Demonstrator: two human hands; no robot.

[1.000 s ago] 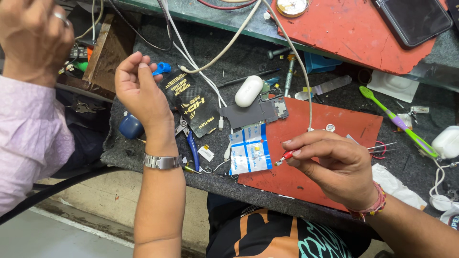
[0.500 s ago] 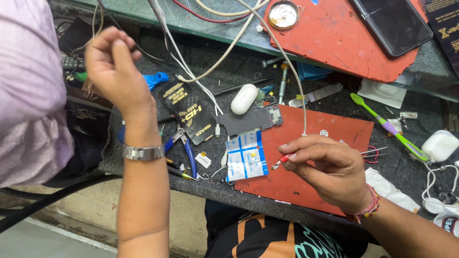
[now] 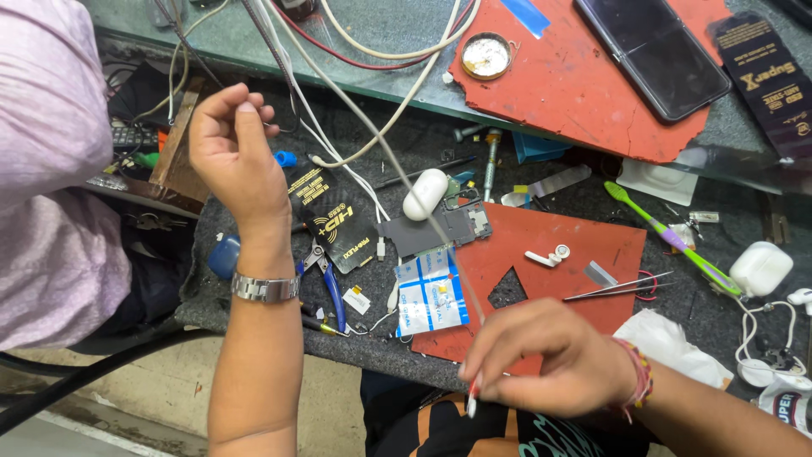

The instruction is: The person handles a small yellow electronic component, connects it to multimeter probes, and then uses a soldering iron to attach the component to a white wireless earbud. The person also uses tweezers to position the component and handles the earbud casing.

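Holding a thin grey wire (image 3: 397, 173) stretched between our two hands, we look down at a cluttered repair tabletop (image 3: 584, 190). Our left hand (image 3: 233, 152) is raised at ten o'clock, its grip closed with fingertips pinched together, apparently on the upper run of the wire, though the contact point is too small to confirm. Our right hand (image 3: 554, 355) sits at five o'clock, off the tabletop's near edge, thumb and forefinger shut on a small white-and-red tip (image 3: 471, 402) at the wire's lower end.

The wire runs diagonally from twelve o'clock to five o'clock, above the clutter. We judge that it could snag: it passes over a white capsule-shaped case (image 3: 425, 193), a grey metal plate (image 3: 431, 233) and a blue-and-white sachet (image 3: 431, 292), and a pull could sweep any of these aside. Thick white cables (image 3: 372, 127) cross the same line near the top and could tangle with it. Since our right hand hangs past the edge, a slipped tip would likely drop to our lap.

Around us: a red mat (image 3: 558, 279) at the centre carrying tweezers (image 3: 617, 288) and a small white part (image 3: 548, 254); blue-handled pliers (image 3: 326, 279) at eight o'clock; a green toothbrush (image 3: 668, 237) and a white earbud case (image 3: 761, 267) at three o'clock; a dark phone (image 3: 651, 46) on a second red mat (image 3: 575, 93) at one o'clock. Another person's pink sleeve (image 3: 51, 169) fills nine o'clock, close to our left hand.
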